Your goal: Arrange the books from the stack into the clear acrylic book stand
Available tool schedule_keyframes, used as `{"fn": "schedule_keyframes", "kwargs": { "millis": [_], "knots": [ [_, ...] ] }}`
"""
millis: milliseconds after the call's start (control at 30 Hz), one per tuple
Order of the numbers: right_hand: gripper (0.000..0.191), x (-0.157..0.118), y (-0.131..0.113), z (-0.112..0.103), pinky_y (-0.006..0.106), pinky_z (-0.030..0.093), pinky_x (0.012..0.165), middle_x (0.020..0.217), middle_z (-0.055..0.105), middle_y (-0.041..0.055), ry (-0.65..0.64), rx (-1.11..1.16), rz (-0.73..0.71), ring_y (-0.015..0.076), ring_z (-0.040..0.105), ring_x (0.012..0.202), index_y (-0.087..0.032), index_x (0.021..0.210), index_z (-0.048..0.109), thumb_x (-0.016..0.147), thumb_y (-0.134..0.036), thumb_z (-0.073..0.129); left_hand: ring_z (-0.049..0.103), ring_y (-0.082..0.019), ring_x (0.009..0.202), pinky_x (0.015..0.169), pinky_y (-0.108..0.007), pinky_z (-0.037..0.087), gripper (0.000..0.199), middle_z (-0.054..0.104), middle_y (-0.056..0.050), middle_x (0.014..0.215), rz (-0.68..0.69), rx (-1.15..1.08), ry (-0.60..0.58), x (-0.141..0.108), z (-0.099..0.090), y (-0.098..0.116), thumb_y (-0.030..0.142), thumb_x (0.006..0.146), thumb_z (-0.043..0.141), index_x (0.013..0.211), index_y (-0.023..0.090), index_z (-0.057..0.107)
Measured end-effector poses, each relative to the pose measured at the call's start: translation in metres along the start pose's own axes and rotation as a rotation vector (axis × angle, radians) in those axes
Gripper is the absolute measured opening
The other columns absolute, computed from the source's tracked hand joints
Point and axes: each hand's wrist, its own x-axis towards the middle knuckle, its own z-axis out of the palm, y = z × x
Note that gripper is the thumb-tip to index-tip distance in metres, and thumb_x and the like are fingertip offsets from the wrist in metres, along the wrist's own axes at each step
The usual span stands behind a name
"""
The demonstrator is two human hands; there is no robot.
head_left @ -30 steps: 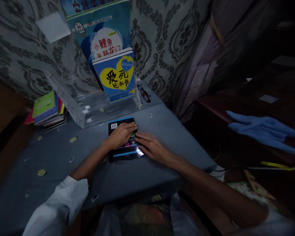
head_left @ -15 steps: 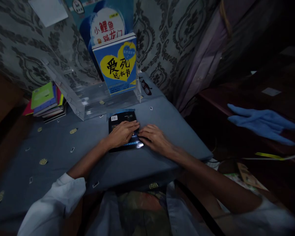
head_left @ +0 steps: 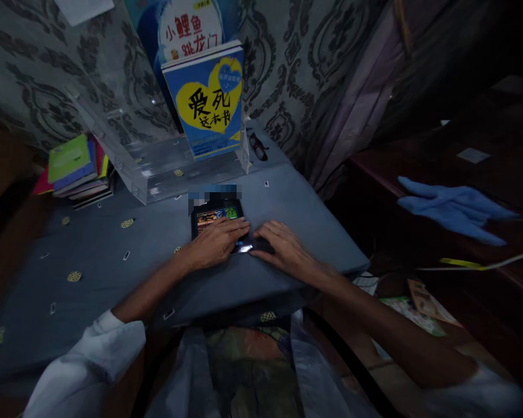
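Observation:
A thin book with a dark cover (head_left: 200, 210) lies flat on the cloth-covered table, its top part blurred by pixel blocks. Colourful pictures show on its upper half. My left hand (head_left: 218, 239) rests flat across the book with fingers stretched out, hiding much of its middle. Just off the book's right edge is my right hand (head_left: 281, 247), fingers bent and thumb apart, with nothing visible held. Behind the book stands a clear acrylic rack (head_left: 142, 188), holding a blue book with a yellow heart (head_left: 215, 107) upright at its right end.
A pile of books (head_left: 76, 165) lies left of the rack. Glasses (head_left: 258, 146) rest by its right side. The grey tablecloth (head_left: 296, 203) drops at the table's right edge. Blue gloves (head_left: 457, 206) lie on a dark surface at right; printed papers (head_left: 431, 305) lie low at right.
The barcode seen near the book's top no longer shows; coloured pictures are visible there instead. My right thumb and fingers have parted at the book's right edge. The view has shifted slightly.

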Motion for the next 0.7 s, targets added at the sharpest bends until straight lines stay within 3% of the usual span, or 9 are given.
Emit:
{"fn": "schedule_keyframes", "kwargs": {
  "millis": [133, 300, 567, 700],
  "knots": [
    [0.039, -0.001, -0.001, 0.0, 0.047, 0.055, 0.085, 0.106, 0.066, 0.0111, 0.012, 0.019, 0.013, 0.03, 0.063, 0.1, -0.021, 0.127, 0.058, 0.095, -0.042, 0.063, 0.048, -0.021, 0.142, 0.118, -0.045, 0.036, 0.042, 0.057, -0.012, 0.147, 0.014, 0.008, -0.005, -0.007, -0.001, 0.014, 0.011, 0.099, 0.04, 0.137, 0.015, 0.058],
    [0.053, 0.0, 0.003, 0.002, 0.054, 0.051, 0.102, 0.133, 0.064, 0.012, -0.011, 0.105, -0.062, 0.0302, 0.06, 0.122, -0.026, 0.148, 0.045, 0.098, -0.034, 0.058, 0.051, -0.02, 0.139, 0.118, -0.044, 0.035, 0.041, 0.059, -0.011, 0.146, 0.041, 0.019, -0.012, -0.017, 0.003, 0.03, 0.011, 0.099, 0.041, 0.137, 0.016, 0.058],
    [0.045, 0.0, 0.007, 0.004, 0.051, 0.052, 0.104, 0.13, 0.069, 0.0101, -0.043, 0.169, -0.113, 0.0265, 0.063, 0.123, -0.026, 0.144, 0.054, 0.099, -0.028, 0.056, 0.046, -0.02, 0.144, 0.119, -0.042, 0.036, 0.047, 0.055, -0.013, 0.149, -0.041, 0.131, 0.082, -0.039, 0.019, 0.051, 0.009, 0.097, 0.04, 0.143, 0.013, 0.05],
    [0.03, 0.002, 0.007, 0.003, 0.051, 0.052, 0.103, 0.128, 0.071, 0.0112, -0.032, 0.13, -0.188, 0.0271, 0.064, 0.123, -0.023, 0.127, 0.068, 0.1, -0.026, 0.056, 0.045, -0.02, 0.144, 0.118, -0.042, 0.037, 0.05, 0.055, -0.014, 0.149, -0.112, 0.165, 0.117, -0.054, 0.028, 0.057, 0.006, 0.096, 0.039, 0.144, 0.012, 0.047]
  ]
}}
